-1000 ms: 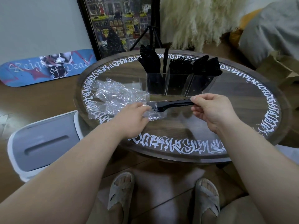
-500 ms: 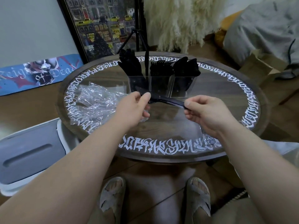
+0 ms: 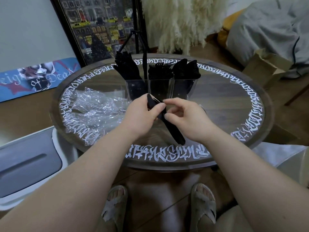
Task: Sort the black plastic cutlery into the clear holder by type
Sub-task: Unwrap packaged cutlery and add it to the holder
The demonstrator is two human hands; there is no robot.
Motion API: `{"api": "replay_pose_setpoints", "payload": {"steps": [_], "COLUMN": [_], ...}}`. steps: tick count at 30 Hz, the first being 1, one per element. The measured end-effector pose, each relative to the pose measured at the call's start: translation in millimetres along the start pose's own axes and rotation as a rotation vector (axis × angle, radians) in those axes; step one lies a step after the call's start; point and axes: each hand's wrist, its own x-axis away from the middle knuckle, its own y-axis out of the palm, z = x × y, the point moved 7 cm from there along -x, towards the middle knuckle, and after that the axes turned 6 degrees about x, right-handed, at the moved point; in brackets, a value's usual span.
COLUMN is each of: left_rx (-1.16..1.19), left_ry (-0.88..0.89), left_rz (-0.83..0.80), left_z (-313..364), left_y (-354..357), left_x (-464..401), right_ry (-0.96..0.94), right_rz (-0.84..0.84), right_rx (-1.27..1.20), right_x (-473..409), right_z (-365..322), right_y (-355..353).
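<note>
Head view: my left hand [image 3: 142,114] grips a black plastic utensil [image 3: 168,124] by its upper end. My right hand [image 3: 182,118], fingers curled, pinches its middle, near the clear holder [image 3: 160,87].

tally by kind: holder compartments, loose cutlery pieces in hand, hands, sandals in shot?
Compartments of the clear holder: 3
Black utensil gripped by the left hand, right hand beside it: 1
Hands: 2
Sandals: 2
Total: 8

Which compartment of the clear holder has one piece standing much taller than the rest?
The left compartment of the clear plastic cutlery holder: one thin black piece stands upright along its right edge, well above the bunched black cutlery in the middle and right compartments.
</note>
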Motion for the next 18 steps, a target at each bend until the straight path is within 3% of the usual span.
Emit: {"api": "replay_pose_setpoints", "payload": {"steps": [9, 18], "left_rx": [-0.062, 0.027], "left_ry": [0.077, 0.097], "left_rz": [-0.059, -0.072], "left_z": [10, 6], "left_y": [-4, -9], "left_x": [5, 7], "right_ry": [-0.050, -0.033], "right_rz": [0.210, 0.226], "right_rx": [-0.077, 0.039], "right_x": [-8, -7], "right_z": [-5, -13], "right_y": [-5, -3]}}
